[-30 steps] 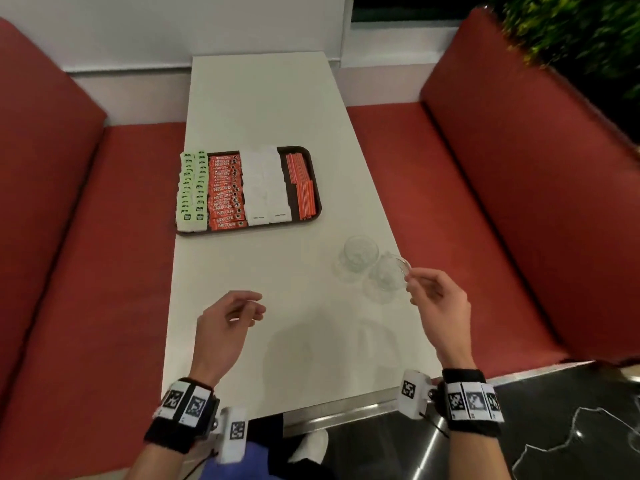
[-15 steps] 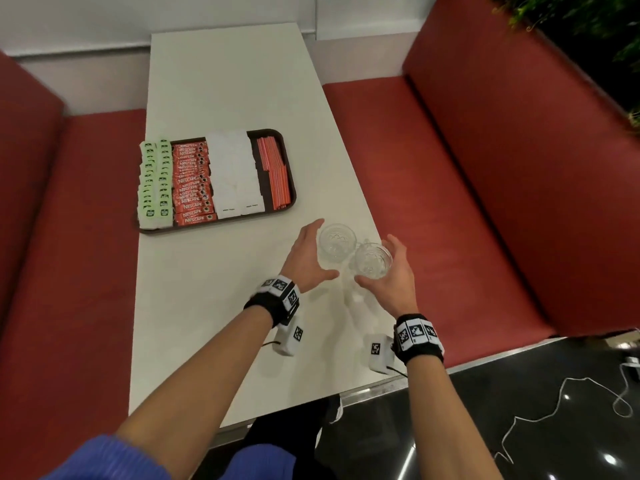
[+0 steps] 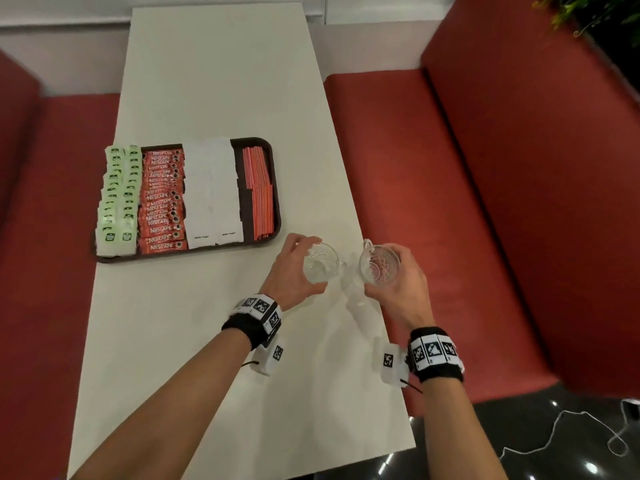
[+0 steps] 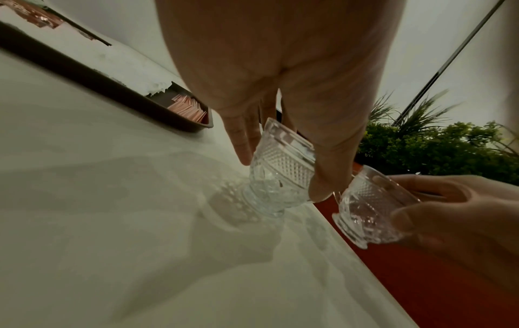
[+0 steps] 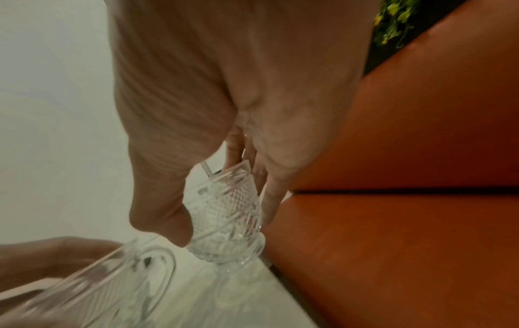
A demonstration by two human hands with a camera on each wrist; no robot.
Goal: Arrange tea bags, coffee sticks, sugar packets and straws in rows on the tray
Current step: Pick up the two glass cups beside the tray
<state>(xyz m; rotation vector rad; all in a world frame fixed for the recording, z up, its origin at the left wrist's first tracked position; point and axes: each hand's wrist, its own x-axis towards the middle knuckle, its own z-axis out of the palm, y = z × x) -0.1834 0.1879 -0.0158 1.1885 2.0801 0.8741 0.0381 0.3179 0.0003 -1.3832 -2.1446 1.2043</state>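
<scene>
A dark tray (image 3: 180, 257) on the white table holds rows of green tea bags (image 3: 117, 202), red coffee sticks (image 3: 162, 202), white sugar packets (image 3: 211, 192) and orange straws (image 3: 259, 192). To its near right, my left hand (image 3: 298, 268) grips a cut-glass cup (image 3: 320, 266) round its body. Beside it, my right hand (image 3: 393, 271) grips a second glass cup (image 3: 377, 266). In the left wrist view the left glass (image 4: 280, 177) is tilted, its base at the table surface. The right glass (image 4: 370, 208) is by the table's right edge. The tray corner with straws (image 4: 186, 108) shows behind.
Red bench seats (image 3: 415, 168) flank the table on both sides, with a tall red backrest (image 3: 536, 168) on the right. A green plant (image 3: 595, 15) stands behind it. The table's near edge (image 3: 242, 476) borders a dark floor with a white cord (image 3: 571, 431).
Both hands went forward from the near table to the two glasses and now grip one each. The glasses now sit tilted and slightly apart.
</scene>
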